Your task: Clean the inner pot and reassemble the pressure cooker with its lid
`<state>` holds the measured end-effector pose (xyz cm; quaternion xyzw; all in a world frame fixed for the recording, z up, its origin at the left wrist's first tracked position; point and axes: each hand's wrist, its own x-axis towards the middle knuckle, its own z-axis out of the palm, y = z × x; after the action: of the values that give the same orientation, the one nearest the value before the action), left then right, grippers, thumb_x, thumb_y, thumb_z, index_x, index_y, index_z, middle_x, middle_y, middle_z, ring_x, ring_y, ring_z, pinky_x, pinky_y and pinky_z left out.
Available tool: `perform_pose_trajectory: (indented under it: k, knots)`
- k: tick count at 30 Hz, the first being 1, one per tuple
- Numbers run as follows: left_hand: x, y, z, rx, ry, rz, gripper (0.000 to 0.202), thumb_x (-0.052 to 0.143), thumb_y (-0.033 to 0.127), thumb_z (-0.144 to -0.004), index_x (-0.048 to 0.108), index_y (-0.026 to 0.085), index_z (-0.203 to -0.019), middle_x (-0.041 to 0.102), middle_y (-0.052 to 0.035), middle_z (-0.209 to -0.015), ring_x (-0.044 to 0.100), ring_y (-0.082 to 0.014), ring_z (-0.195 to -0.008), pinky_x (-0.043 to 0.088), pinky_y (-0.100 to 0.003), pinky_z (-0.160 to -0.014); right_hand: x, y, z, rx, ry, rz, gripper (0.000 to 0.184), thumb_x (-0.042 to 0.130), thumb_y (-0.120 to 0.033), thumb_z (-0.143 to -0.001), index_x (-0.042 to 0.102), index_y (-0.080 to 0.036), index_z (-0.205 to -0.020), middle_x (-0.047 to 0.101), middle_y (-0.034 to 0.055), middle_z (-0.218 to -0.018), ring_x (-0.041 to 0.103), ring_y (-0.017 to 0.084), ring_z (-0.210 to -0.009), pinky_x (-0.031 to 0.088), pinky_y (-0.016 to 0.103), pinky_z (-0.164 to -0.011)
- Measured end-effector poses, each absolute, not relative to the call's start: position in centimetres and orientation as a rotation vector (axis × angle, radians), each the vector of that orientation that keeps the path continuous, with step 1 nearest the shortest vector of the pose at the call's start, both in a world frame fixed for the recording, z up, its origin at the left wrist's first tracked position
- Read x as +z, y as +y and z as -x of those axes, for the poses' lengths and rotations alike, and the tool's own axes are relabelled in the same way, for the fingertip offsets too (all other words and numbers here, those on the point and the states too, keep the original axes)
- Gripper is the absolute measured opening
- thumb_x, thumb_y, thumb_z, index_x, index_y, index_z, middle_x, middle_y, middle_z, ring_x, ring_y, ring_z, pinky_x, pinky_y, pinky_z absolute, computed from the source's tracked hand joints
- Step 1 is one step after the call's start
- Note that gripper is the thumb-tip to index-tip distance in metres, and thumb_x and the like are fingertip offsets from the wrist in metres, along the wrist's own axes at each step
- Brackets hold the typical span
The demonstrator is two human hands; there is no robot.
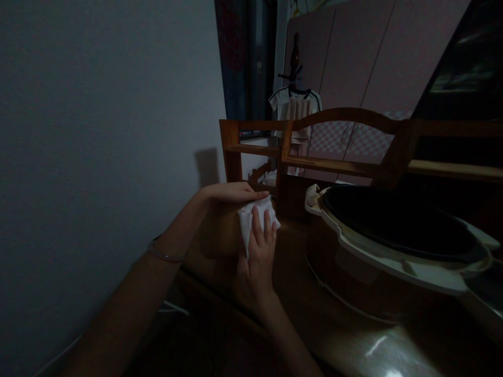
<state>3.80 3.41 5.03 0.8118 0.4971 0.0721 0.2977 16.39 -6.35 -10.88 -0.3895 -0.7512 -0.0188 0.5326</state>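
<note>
Pressing a cloth (257, 212) to a block (220, 233), the right hand (259, 256) has fingers slightly parted. The left hand (232, 191) lies atop the block, grip too dim to tell.

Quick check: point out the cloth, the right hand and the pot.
Cloth (245, 220), head view: its left part.
Right hand (261, 257), head view: its back.
Pot (365, 290), head view: its outer wall.

The bare left hand (238, 192) bends at the wrist (204, 195) — fingers stretched rightward, just beyond the bare right hand (262, 256); the latter's slightly spread fingers (257, 225) point forward — curved lightly.
</note>
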Motion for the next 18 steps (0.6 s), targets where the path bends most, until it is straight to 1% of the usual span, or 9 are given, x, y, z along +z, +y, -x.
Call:
perform_pose_trajectory:
  k: [2, 5, 9, 14, 18]
  knots:
    - [5.09, 3.40, -3.81, 0.196, 1.328, -2.150, 0.074, 0.044, 0.083, -0.079, 0.071, 0.014, -0.073, 0.065, -0.0068, -0.071, 0.050, -0.0145, -0.060, 0.039, -0.028, -0.057, -10.79, -6.46, -16.34, -0.046, -1.804, 0.932, 0.068, 0.037, -0.007, -0.085, 0.039, -0.016, -0.152, 0.022, 0.0068, -0.166, 0.002, 0.030, -0.155, 0.010, 0.064, -0.121]
    - [5.18, 3.27, -3.83, 0.190, 1.372, -2.133, 0.076, 0.044, 0.085, -0.077, 0.070, 0.014, -0.071, 0.064, -0.0064, -0.069, 0.048, -0.0138, -0.058, 0.038, -0.028, -0.056, -10.68, -6.62, -16.27, -0.075, -1.826, 0.939, 0.068, 0.037, -0.007, -0.086, 0.038, -0.017, -0.153, 0.022, 0.0054, -0.166, 0.003, 0.031, -0.154, 0.011, 0.064, -0.121]
    - [5.37, 3.12, -3.83, 0.192, 1.387, -2.132, 0.075, 0.045, 0.084, -0.078, 0.071, 0.014, -0.072, 0.065, -0.0066, -0.070, 0.049, -0.0137, -0.058, 0.038, -0.028, -0.057, -10.58, -6.68, -16.27, -0.123, -1.866, 0.940, 0.065, 0.038, -0.008, -0.087, 0.039, -0.014, -0.152, 0.020, 0.0061, -0.167, 0.002, 0.033, -0.154, 0.012, 0.065, -0.121]
    - [5.45, 3.50, -3.88, 0.179, 1.376, -2.126, 0.076, 0.044, 0.085, -0.077, 0.070, 0.014, -0.071, 0.065, -0.0074, -0.071, 0.050, -0.0140, -0.060, 0.039, -0.028, -0.058, -10.57, -6.52, -16.52, -0.121, -1.887, 0.898, 0.064, 0.036, -0.010, -0.089, 0.038, -0.013, -0.152, 0.021, 0.0061, -0.166, 0.002, 0.034, -0.154, 0.009, 0.066, -0.121]
    - [5.42, 3.87, -3.87, 0.172, 1.348, -2.139, 0.075, 0.044, 0.083, -0.079, 0.068, 0.013, -0.068, 0.065, -0.0073, -0.070, 0.049, -0.0138, -0.060, 0.040, -0.027, -0.059, -10.57, -6.36, -16.85, -0.119, -1.917, 0.861, 0.062, 0.038, -0.010, -0.088, 0.042, -0.012, -0.150, 0.025, 0.0072, -0.165, 0.003, 0.034, -0.154, 0.007, 0.067, -0.121]
